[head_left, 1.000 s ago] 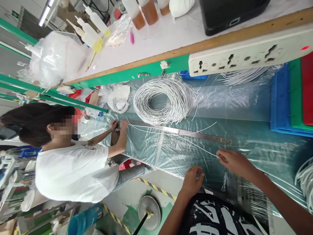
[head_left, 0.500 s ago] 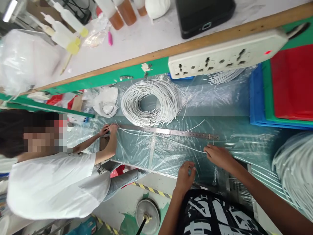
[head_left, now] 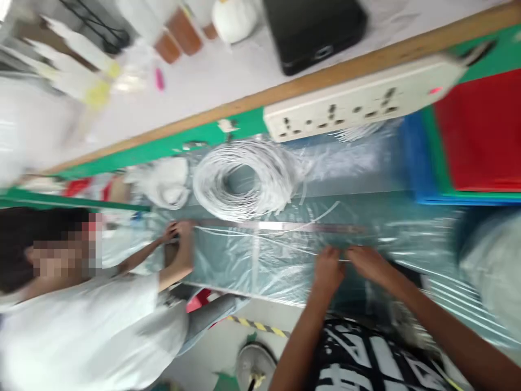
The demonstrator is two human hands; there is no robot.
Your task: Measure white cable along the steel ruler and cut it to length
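A thin white wire (head_left: 264, 239) lies stretched across the plastic-covered green table (head_left: 407, 228), just in front of a long steel ruler (head_left: 285, 226). My right hand (head_left: 366, 264) is closed in a pinch on the near end of the wire. Beside it, almost touching, my left hand (head_left: 330, 269) has its fingers curled onto the same wire. The picture is smeared by motion. At the far end of the wire a co-worker's hands (head_left: 179, 234) hold it down by the ruler's end.
A big coil of white wire (head_left: 244, 183) lies behind the ruler. A white power strip (head_left: 358, 103) hangs on the shelf edge above. Stacked red, green and blue trays (head_left: 480, 136) stand at right, with another white coil (head_left: 492, 282) near them. Bottles and a black device (head_left: 317, 27) sit on the shelf.
My left hand has risen from the table's near edge to the wire, next to my right hand. The view has swung to the right and blurred.
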